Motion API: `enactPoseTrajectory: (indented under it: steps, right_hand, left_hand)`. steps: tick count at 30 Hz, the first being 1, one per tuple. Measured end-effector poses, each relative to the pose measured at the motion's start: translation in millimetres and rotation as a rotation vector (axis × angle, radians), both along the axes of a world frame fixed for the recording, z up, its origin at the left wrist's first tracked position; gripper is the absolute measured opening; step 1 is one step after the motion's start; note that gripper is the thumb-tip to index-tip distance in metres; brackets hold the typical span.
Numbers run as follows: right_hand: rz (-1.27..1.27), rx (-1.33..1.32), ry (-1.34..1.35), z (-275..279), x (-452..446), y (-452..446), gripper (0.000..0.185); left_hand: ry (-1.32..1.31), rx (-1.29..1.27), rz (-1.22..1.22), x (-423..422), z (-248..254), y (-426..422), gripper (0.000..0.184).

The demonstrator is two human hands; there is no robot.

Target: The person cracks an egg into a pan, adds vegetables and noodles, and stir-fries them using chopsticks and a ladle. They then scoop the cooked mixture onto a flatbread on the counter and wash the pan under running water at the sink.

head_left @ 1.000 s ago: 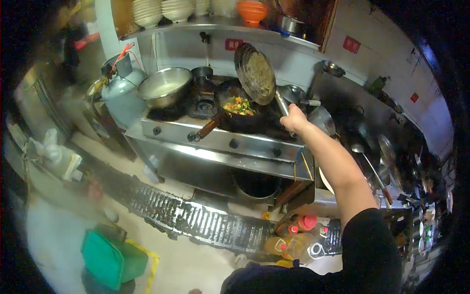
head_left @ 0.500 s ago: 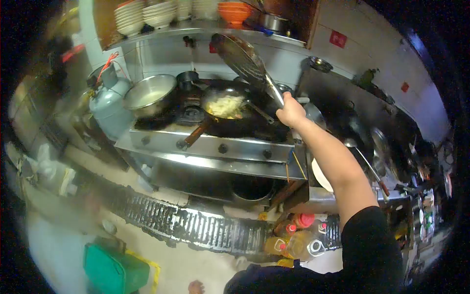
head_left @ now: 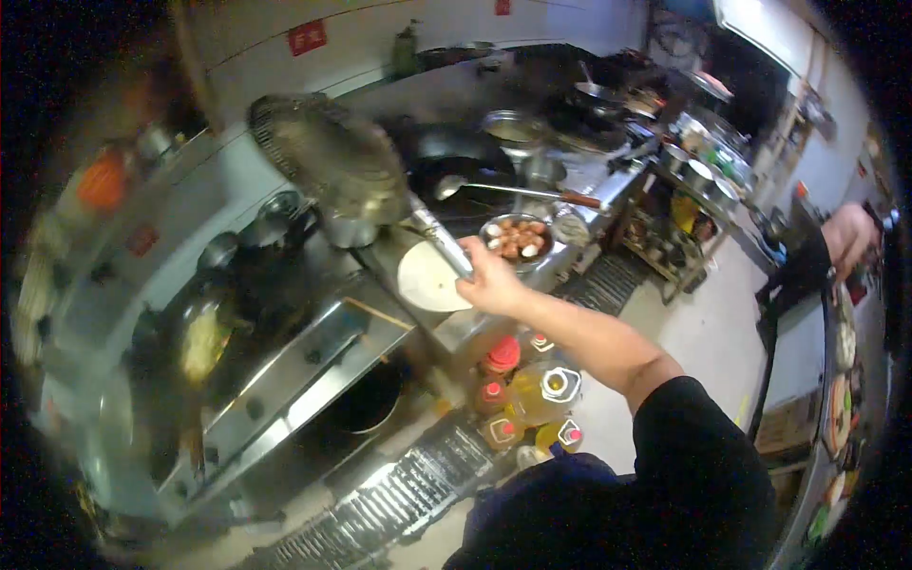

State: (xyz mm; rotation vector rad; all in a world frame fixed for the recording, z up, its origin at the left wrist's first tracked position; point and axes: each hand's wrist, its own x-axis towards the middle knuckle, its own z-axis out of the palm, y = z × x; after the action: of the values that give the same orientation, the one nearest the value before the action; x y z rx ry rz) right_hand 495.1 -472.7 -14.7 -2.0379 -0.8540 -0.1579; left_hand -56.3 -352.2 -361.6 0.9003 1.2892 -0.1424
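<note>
My right hand (head_left: pixel 491 277) is closed round the metal handle of a large strainer (head_left: pixel 328 157). The strainer's round, dark-rimmed head is raised up and to the left, over the counter between the stove and the big wok. Just below my right hand lies a white plate (head_left: pixel 427 277) with a small speck on it. A bowl of brown and white pieces (head_left: pixel 516 239) sits right beyond the hand. Pale food (head_left: pixel 204 344) lies in a blurred wok on the stove at left. My left hand is out of view.
A ladle (head_left: pixel 513 190) with a wooden grip lies across a large wok (head_left: pixel 451 152). Several oil bottles (head_left: pixel 543 391) stand on the floor below the counter, near a metal drain grate (head_left: pixel 418 499). Another person (head_left: pixel 825 249) is at the far right.
My view has swung right, so the stove shifts left and the big wok, bowl and other person come into view. The strainer stays in my right hand and moves right, away from above the stove.
</note>
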Motion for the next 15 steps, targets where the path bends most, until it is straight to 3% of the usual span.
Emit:
enactPoseTrajectory:
  steps: [1,4,7,11,15]
  right_hand:
    - [-0.075,-0.03,-0.004,-3.3,14.1,-30.2,0.053]
    - [-0.097,0.352,0.344,-4.2,58.3,-96.4,0.051]
    - [-0.373,0.374,0.608,13.6,107.4,-157.1,0.032]
    - [-0.393,0.629,1.07,22.4,200.9,-228.0,0.008]
    - [-0.36,0.864,1.352,-17.3,291.3,-256.7,0.009]
  left_hand:
    - [-0.026,0.012,-0.025,20.7,4.4,4.6,0.042]
    - [-0.103,0.023,-0.075,71.6,18.3,11.3,0.044]
    - [-0.164,0.012,-0.08,109.0,29.4,7.1,0.046]
    - [-0.238,-0.046,-0.053,139.9,31.4,-4.5,0.049]
    - [-0.309,-0.169,0.028,123.5,18.4,-10.0,0.053]
